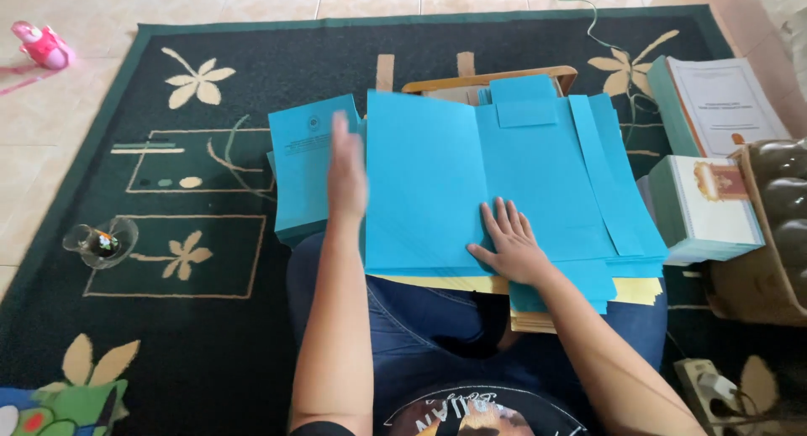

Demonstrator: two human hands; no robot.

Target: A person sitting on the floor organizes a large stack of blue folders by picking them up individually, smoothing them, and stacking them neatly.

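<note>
A dark green rug with cream flower and rectangle patterns covers most of the floor. Pale beige tiles show along the top and left edges, lit by soft daylight. A pink toy lies on the tiles at the upper left. A small glass cup stands on the rug's left side. A power strip sits at the lower right.

Motion-blurred left hand

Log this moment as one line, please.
left hand: open, over stack of blue sheets | right hand: flat on open blue folder
</note>
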